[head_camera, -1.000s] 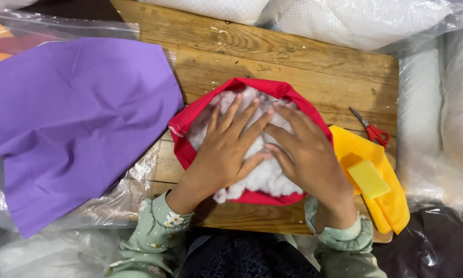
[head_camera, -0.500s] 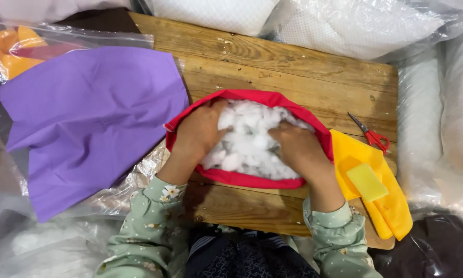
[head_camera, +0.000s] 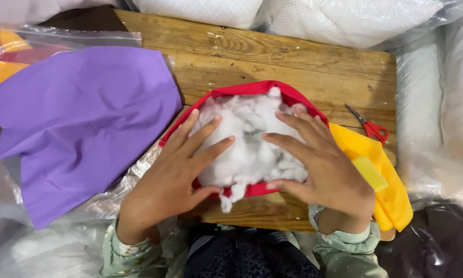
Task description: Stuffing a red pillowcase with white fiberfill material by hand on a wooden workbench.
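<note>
Your left hand and right hand have come back up out of the filling; half a second ago both were curled and buried in it, and now they lie flat with fingers spread, palms pressing down on the white stuffing; neither hand pinches or grips anything. That reads as packing: the fluff has been pushed in and you are now flattening it. The stuffing sits mounded inside the open mouth of the red fabric cover, in the middle of the wooden board; one tuft hangs over the near red edge. Just right of your right hand lie the yellow cloth and the pale yellow sponge; beyond them the red-handled scissors; to the left, the purple cloth.
</note>
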